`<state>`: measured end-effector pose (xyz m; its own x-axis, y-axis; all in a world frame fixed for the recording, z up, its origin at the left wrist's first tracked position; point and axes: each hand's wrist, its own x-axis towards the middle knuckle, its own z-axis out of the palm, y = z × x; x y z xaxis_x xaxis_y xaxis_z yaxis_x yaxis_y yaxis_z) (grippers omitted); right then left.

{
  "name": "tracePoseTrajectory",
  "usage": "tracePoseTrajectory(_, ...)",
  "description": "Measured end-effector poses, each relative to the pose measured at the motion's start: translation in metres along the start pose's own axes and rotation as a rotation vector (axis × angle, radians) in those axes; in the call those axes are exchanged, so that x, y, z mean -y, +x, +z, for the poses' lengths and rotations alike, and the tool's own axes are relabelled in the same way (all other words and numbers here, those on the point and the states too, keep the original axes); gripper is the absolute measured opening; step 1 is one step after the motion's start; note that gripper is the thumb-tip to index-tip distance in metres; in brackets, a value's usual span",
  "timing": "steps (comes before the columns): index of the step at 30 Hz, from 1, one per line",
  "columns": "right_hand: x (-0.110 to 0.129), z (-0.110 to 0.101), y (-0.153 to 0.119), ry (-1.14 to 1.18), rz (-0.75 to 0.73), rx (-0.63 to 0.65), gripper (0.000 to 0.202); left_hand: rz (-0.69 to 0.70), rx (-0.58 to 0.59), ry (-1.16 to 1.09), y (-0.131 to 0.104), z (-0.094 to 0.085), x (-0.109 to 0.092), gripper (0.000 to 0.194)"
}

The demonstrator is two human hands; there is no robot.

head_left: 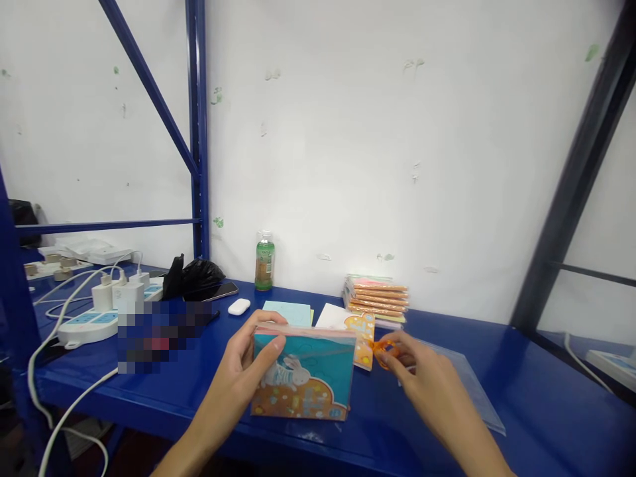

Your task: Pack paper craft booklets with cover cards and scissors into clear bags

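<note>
Holding the rabbit packet [303,387] near the tabletop's [183,384] front edge

The left hand [241,361] is grasping this packet upright, with thumb on its face. Toward the rear edge lies a stack of packets [377,301]. The right hand [424,368] pinches a small orange ribbon [384,352] between thumb and fingers. If the left fingers become loose, the glossy packet may slip over the front edge; if the right ones pull carelessly, the thin ribbon may tangle.
</note>
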<state>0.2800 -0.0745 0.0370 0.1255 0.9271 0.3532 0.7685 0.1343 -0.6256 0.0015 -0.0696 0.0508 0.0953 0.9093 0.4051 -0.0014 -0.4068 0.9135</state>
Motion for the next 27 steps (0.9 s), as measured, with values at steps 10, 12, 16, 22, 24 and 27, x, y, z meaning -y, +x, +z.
tracePoseTrajectory(10, 0.040, -0.028, -0.032, 0.182, -0.316, -0.290, 0.017, 0.020, 0.022, -0.013, -0.003, 0.001, -0.003, 0.028)
tracePoseTrajectory(12, 0.047, -0.024, -0.035, 0.159, -0.444, -0.290, 0.012, 0.008, 0.029, -0.022, -0.004, 0.001, -0.003, 0.029)
tracePoseTrajectory(16, 0.054, -0.014, -0.035, 0.098, -0.600, -0.243, 0.014, -0.008, 0.049, -0.016, -0.007, 0.002, -0.005, 0.029)
tracePoseTrajectory(22, 0.054, -0.004, -0.033, 0.035, -0.662, -0.200, 0.020, -0.021, 0.067, -0.029, -0.008, 0.004, -0.008, 0.028)
tracePoseTrajectory(24, 0.055, -0.002, -0.034, 0.029, -0.677, -0.163, 0.021, 0.003, 0.053, -0.013, -0.008, 0.005, -0.008, 0.027)
tracePoseTrajectory(27, 0.059, 0.000, -0.035, 0.041, -0.723, -0.144, 0.023, 0.026, 0.035, 0.015, -0.008, 0.005, -0.008, 0.024)
